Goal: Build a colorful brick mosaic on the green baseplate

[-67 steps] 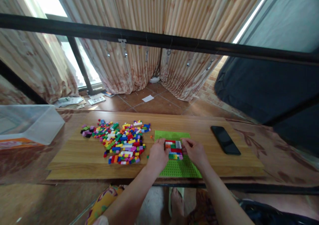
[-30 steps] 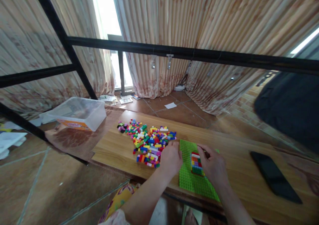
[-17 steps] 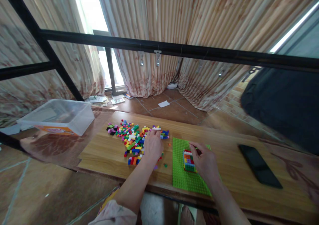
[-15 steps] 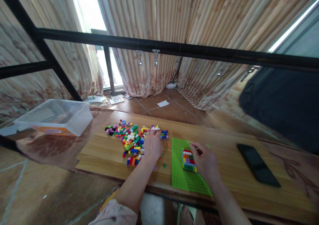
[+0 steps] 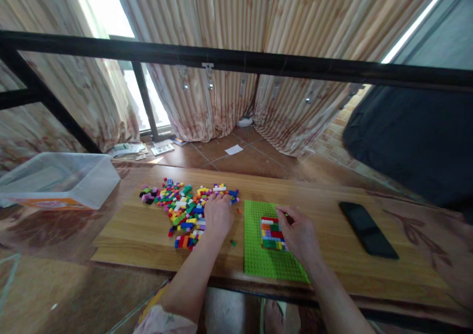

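Note:
A green baseplate [image 5: 258, 255] lies on the wooden board [image 5: 140, 225], with a small block of coloured bricks [image 5: 271, 233] built on its middle. My right hand [image 5: 301, 235] rests on the plate at the build's right side, fingers curled at its upper corner. My left hand [image 5: 219, 215] lies palm down on the right edge of a loose pile of coloured bricks [image 5: 183, 208], fingers bent into the pile. What the fingers hold, if anything, is hidden.
A black phone [image 5: 367, 229] lies on the board at the right. A clear plastic tub [image 5: 59, 181] stands at the left. A black metal rail [image 5: 236, 60] crosses above, with curtains behind. A dark bag [image 5: 414, 137] fills the far right. A stray green brick [image 5: 232, 243] lies beside the plate.
My left hand left the build and went left into the brick pile. My right hand stayed at the build. The camera swung left, then partly back.

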### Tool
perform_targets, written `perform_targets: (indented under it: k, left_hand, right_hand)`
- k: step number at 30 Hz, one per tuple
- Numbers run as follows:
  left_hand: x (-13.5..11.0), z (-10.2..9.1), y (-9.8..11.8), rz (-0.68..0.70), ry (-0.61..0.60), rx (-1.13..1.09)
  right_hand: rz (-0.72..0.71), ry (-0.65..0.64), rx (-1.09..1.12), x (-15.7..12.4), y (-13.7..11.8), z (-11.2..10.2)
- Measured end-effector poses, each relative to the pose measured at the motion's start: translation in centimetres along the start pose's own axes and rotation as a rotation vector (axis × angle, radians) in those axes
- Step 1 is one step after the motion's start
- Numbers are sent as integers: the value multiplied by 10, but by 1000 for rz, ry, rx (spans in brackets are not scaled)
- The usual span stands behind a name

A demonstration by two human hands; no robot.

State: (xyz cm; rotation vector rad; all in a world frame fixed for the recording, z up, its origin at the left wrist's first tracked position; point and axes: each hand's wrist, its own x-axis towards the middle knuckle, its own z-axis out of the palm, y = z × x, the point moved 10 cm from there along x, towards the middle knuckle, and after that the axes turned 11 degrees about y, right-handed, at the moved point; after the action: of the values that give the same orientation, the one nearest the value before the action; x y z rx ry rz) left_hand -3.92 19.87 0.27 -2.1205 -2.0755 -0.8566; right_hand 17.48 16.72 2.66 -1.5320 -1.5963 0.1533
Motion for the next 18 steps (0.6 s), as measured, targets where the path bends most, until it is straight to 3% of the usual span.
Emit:
perform_targets:
  k: [3,6,12,14,18]
  left_hand:
    - [0,-8,1,-28,17,-93]
    - [-3,-3,5,-96,-64,-305]
    - [-14,15,40,-96,-222,-673]
    - [-19,21,50,-104,-259,-759]
    - [-29,32,66,-159,-369,-969]
  right_hand:
    - [-6,-6,18,0,-5,1]
    - [2,6,39,3,-5,-2]
    - [135,56,162,11,13,-18]
    - [158,-5,220,8,15,-14]
    - [94,-248,285,-5,-2,7]
